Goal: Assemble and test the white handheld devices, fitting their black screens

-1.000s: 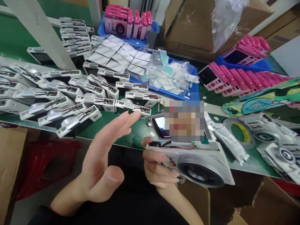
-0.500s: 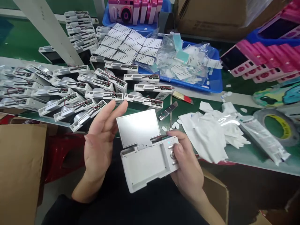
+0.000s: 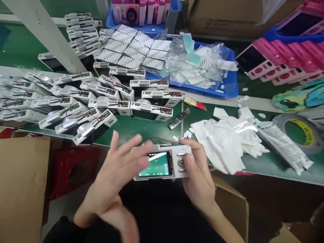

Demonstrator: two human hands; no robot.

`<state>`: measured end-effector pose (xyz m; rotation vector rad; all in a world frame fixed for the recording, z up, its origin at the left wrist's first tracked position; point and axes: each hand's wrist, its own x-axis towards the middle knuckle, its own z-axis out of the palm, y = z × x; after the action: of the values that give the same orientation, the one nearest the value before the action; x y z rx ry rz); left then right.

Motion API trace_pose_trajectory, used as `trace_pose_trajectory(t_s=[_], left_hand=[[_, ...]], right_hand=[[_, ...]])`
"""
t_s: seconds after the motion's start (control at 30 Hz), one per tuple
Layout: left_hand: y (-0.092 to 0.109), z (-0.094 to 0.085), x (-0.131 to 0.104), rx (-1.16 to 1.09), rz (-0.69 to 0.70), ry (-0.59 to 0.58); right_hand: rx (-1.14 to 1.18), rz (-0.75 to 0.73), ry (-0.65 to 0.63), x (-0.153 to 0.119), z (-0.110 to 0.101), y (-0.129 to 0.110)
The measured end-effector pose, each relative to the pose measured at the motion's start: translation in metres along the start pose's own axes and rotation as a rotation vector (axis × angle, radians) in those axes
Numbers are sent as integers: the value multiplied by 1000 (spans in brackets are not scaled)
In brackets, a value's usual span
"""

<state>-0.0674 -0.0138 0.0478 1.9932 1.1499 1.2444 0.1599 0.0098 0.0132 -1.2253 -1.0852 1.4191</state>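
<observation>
A small white digital camera (image 3: 178,172) is held at its right end by my right hand (image 3: 198,172), the thumb beside its round button pad. Its screen (image 3: 157,165) is lit and shows a green picture with a focus frame. A thin red wire shows along its top edge. My left hand (image 3: 118,172) is spread over the camera's left end and hides part of it; its fingers are apart and slightly blurred. Whether those fingertips touch the camera I cannot tell.
Several white camera bodies (image 3: 106,104) with bare wiring stand at the left. Behind lie a blue tray (image 3: 231,88) of stickers and pink cameras (image 3: 263,59). A retractable knife (image 3: 178,118), a brush (image 3: 194,103), white cloth gloves (image 3: 215,145) and a tape roll (image 3: 310,135) lie on the bench.
The screen panel, flipped up before, now sits down in the camera body with its lit display facing me. My left hand has moved right, over the camera. My right hand keeps its hold.
</observation>
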Motion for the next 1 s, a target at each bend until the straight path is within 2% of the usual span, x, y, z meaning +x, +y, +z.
trace_pose_trajectory(t_s=[0.07, 0.17, 0.33, 0.47, 0.53, 0.7, 0.87, 1.0], left_hand=[[-14, 4, 0, 190, 108, -66], [-34, 9, -1, 348, 86, -87], [-51, 10, -9, 202, 32, -3], [-59, 11, -7, 171, 35, 17], [-63, 12, -3, 190, 48, 28], [-71, 14, 8, 232, 91, 31], [-79, 18, 12, 206, 141, 77], [-84, 20, 8, 172, 122, 69]], right_hand=[[31, 21, -37, 0, -1, 0], [73, 27, -143, 1, -3, 1], [161, 61, -420, 7, -10, 5], [217, 132, -490, 14, -12, 6], [247, 189, -462, 18, -9, 4], [265, 336, -236, 25, 4, -3], [214, 357, -214, 29, 5, -2], [221, 364, -181, 30, 6, 0]])
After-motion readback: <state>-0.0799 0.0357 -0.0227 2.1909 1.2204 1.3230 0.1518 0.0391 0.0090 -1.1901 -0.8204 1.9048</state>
